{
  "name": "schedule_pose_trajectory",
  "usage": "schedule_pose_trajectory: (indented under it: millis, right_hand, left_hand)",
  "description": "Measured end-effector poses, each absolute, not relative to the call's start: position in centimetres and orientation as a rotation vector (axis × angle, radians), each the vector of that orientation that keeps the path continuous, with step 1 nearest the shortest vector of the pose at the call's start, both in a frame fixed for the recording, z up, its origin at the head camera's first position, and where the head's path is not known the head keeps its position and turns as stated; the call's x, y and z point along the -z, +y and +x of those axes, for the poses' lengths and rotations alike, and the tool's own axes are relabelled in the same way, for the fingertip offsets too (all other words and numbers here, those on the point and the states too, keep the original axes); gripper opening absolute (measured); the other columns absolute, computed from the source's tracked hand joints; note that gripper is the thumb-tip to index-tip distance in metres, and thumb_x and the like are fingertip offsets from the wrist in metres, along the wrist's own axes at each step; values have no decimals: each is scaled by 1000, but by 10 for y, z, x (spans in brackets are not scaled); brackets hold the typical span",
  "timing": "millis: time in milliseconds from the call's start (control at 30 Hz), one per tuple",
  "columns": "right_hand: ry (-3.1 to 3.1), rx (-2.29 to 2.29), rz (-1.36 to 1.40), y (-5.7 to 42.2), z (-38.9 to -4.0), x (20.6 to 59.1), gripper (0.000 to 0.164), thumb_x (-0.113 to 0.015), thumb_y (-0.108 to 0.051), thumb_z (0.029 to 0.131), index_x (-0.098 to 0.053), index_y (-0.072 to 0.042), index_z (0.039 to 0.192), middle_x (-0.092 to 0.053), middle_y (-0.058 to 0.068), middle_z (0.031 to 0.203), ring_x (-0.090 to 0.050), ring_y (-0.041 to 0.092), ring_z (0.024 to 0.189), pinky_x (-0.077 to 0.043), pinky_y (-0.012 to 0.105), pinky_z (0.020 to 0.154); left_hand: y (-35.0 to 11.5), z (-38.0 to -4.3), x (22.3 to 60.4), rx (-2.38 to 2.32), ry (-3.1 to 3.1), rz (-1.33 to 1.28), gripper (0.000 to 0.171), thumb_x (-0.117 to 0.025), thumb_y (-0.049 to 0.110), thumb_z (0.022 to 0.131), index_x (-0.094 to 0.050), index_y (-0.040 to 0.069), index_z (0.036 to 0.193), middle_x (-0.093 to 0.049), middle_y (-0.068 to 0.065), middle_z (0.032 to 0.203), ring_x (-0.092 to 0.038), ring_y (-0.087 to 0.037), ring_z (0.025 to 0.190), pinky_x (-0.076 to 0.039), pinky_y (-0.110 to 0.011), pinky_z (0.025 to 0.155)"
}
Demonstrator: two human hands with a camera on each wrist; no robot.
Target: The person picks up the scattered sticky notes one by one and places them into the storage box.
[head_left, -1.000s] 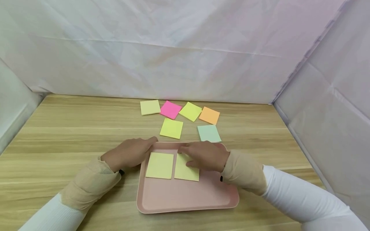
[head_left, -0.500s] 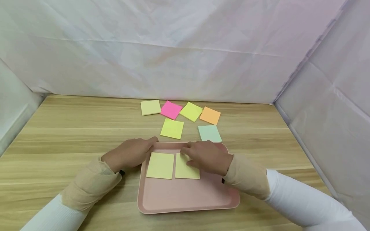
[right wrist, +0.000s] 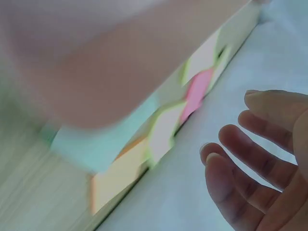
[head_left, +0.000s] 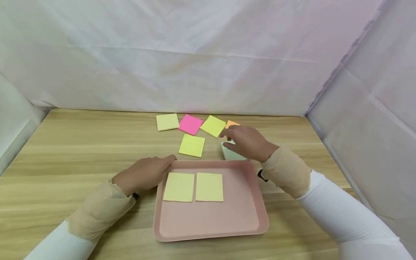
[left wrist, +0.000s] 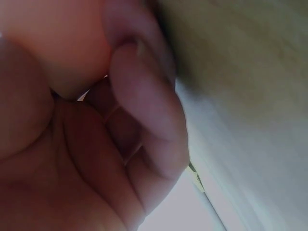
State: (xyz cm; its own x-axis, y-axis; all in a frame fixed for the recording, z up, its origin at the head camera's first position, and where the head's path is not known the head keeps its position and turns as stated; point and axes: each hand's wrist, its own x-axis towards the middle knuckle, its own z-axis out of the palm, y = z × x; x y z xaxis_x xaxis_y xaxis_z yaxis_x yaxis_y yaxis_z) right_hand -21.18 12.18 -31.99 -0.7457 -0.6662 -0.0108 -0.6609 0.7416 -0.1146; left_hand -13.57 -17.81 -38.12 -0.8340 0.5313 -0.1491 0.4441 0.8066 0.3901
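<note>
My left hand grips the far left corner of a pink tray; in the left wrist view its curled fingers lie against the tray's wall. Two pale yellow sticky note pads lie side by side inside, apart from each other. Over the table beyond the tray, my right hand hovers with relaxed fingers and holds nothing. It partly covers a mint green sticky note pad and an orange sticky note pad. Its spread fingers show in the right wrist view.
Behind the tray lie a yellow-green pad, another yellow-green pad, a pink pad and a pale yellow pad. A white cloth wall rises along the back edge of the wooden table.
The right hand has left the right pale yellow pad in the tray and moved up and away, over the mint green pad. The left hand stays on the tray's corner.
</note>
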Motion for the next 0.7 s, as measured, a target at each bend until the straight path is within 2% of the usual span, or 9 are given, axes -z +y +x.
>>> schedule_pose_trajectory:
  millis: [233, 433, 533, 700]
  right_hand:
    - [2820, 97, -869, 137, -254, 338, 39, -67, -21, 88, -60, -6, 123, -66, 11, 106, -62, 23, 93, -50, 39, 76]
    - [2762, 147, -816, 145, -279, 346, 40, -64, -23, 90, -57, -4, 124, -62, 14, 115, -60, 28, 102, -46, 43, 84]
    - [2749, 161, -807, 146, -284, 349, 41, -63, -25, 90, -57, -3, 124, -62, 14, 114, -59, 28, 100, -46, 42, 84]
    - [2750, 92, -793, 149, -287, 356, 47, -66, -35, 88, -57, -7, 124, -62, 9, 102, -56, 23, 87, -44, 40, 77]
  left_hand:
    - [-182, -132, 384, -510, 2738, 738, 12, -34, 18, 102, -46, 20, 102, -53, 4, 71, -50, -12, 61, -42, -35, 59]
    - [-183, -131, 386, -502, 2740, 718, 11, -34, 18, 102, -45, 21, 102, -52, 3, 70, -49, -13, 61, -41, -35, 58]
    - [-183, -132, 387, -507, 2744, 734, 11, -34, 18, 102, -45, 20, 102, -52, 3, 70, -49, -13, 61, -41, -35, 58]
    - [-181, -133, 386, -503, 2751, 774, 11, -35, 17, 102, -45, 20, 102, -51, 3, 68, -50, -12, 60, -42, -35, 58]
